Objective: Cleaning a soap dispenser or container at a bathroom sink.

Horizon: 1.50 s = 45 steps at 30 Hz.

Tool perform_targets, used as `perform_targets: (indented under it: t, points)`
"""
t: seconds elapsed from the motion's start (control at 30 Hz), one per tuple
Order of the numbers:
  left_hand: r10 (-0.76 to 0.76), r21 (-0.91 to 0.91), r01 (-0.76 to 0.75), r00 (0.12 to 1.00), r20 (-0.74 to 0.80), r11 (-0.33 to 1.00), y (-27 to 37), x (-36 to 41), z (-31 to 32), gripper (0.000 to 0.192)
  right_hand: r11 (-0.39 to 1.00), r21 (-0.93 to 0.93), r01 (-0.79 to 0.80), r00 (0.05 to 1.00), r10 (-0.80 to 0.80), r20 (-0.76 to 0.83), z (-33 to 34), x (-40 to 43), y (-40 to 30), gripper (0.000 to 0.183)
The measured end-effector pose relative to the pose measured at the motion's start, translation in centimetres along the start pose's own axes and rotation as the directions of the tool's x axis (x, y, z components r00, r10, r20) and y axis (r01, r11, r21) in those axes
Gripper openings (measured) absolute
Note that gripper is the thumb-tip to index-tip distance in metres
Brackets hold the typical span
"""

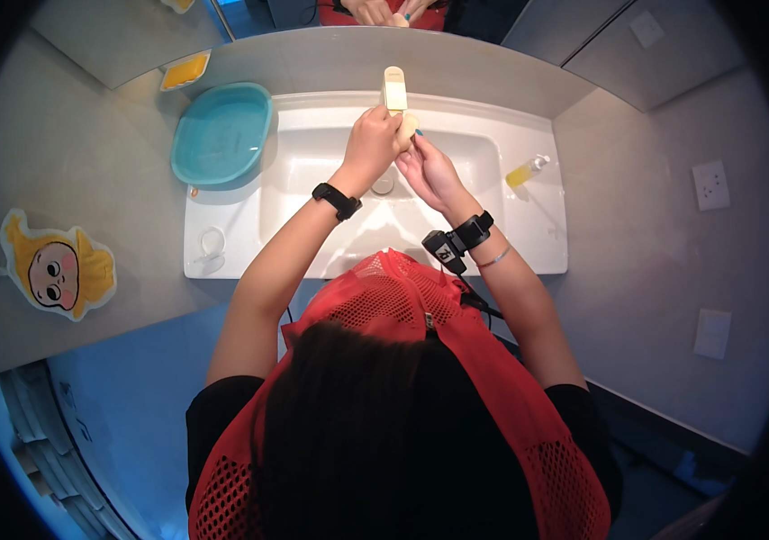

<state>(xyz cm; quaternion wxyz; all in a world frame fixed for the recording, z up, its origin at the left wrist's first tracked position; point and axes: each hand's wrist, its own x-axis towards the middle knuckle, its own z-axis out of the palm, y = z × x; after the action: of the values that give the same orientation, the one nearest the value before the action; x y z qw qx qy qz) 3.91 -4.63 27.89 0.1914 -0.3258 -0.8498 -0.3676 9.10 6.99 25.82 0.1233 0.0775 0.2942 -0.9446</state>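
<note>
A small pale-yellow rounded object [409,127], possibly soap or a sponge, is between my hands in front of the faucet [394,91]. My right hand [430,170] holds it from the right and below, the thumb with its blue nail resting on its edge. From the left, my left hand [372,138] grips it with curled fingers that partly hide it. Both hands are over the white washbasin [320,138], above and beyond the round drain [382,185]. Whether water is running cannot be made out.
A teal plastic basin [222,138] stands on the left ledge, with a clear ring-shaped item [211,241] nearer me. On the right ledge is a pump bottle of yellow liquid [526,171]. A yellow item in a wall holder [185,71] and a mirror [465,13] are beyond.
</note>
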Motion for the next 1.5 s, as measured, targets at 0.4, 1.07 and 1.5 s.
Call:
perform_targets:
  t: [0.4, 1.07, 1.5]
  points:
    - [-0.341, -0.311, 0.365, 0.931, 0.129, 0.878, -1.3, -0.4, -1.3, 0.016, 0.884, -0.467, 0.008, 0.995, -0.054, -0.086, 1.1, -1.2, -1.9, 0.037]
    - [-0.378, -0.772, 0.633, 0.729, 0.570, 0.057, 1.3, -1.7, -3.0, 0.021, 0.784, -0.618, 0.052, 0.998, -0.056, 0.013, 2.7, -2.5, -4.1, 0.036]
    - [-0.443, -0.737, 0.646, 0.730, 0.520, 0.200, 0.7, -1.2, -2.0, 0.018, 0.789, -0.613, 0.032, 0.999, -0.011, 0.037, 2.9, -3.1, -3.6, 0.034]
